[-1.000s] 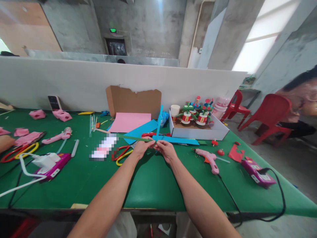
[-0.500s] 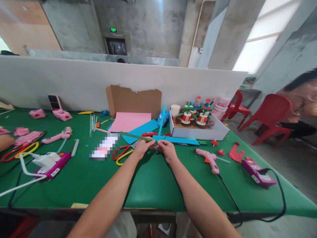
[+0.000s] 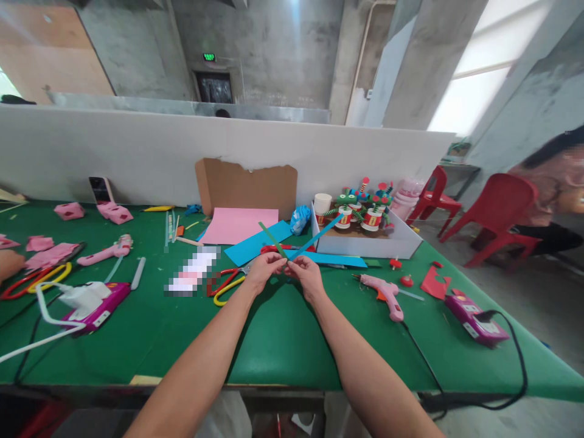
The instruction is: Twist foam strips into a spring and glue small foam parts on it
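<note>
Fingertips pinched, my left hand (image 3: 263,272) grips a green paper strip (image 3: 270,236) by its near end, above the table. My right hand (image 3: 306,275), also closed, pinches a blue paper strip (image 3: 322,236). The two strips meet between my fingers and spread away in a V; how their ends are joined is hidden. Close to my left hand lie scissors (image 3: 225,291) with red and yellow handles. Behind my hands are blue paper sheets (image 3: 255,242), a pink sheet (image 3: 241,224) and something red, partly covered.
A white box (image 3: 369,248) at the back right holds several small figures on cups. To the right lie a pink glue gun (image 3: 387,292), red scraps (image 3: 435,281) and a purple power strip (image 3: 477,319). Another purple power strip (image 3: 107,307) sits left, near another person's hand (image 3: 10,264).
The green strip has swung from lying leftward to pointing up and away. The blue strip has tipped from near upright toward the right. Both hands stay in nearly the same place.
</note>
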Demonstrator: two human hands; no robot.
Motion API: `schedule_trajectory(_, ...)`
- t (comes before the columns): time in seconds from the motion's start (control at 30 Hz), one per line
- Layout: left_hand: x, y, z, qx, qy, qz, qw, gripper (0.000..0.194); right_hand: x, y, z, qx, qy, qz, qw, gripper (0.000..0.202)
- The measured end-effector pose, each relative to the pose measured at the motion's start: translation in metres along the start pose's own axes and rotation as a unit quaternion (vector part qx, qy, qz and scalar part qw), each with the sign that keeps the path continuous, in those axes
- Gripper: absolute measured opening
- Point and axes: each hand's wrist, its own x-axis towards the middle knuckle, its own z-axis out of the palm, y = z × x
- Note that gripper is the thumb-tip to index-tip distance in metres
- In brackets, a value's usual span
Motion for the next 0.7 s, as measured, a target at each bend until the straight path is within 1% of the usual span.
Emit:
schedule_trajectory(0.13,-0.0010,0.0026,0.0002,0.012,0.021,0.025,0.999,0.036,-0.0008,0.0014,0.0022,0.009,-0.015,0.034,0.999,0.039)
schedule_trajectory(0.23,-0.0015,0.0035,0.0002,0.028,0.016,0.019,0.999,0.037,-0.0005,0.0021,0.0027,0.017,-0.026,0.057,0.998,0.036)
schedule_trajectory(0.43,-0.0010,0.0026,-0.0006,0.020,0.004,0.005,1.000,0.037,0.0011,0.0034,0.0011,0.010,-0.033,0.048,0.998,0.031)
schedule_trajectory(0.6,0.0030,-0.0020,-0.0047,0.018,-0.014,0.005,1.000,0.036,0.0031,0.0057,0.0007,0.008,-0.022,0.040,0.999,0.028)
schedule_trajectory(0.7,0.0042,-0.0043,-0.0054,0.010,-0.014,0.000,1.000,0.038,0.0034,0.0057,0.0002,0.008,-0.020,0.039,0.999,0.026)
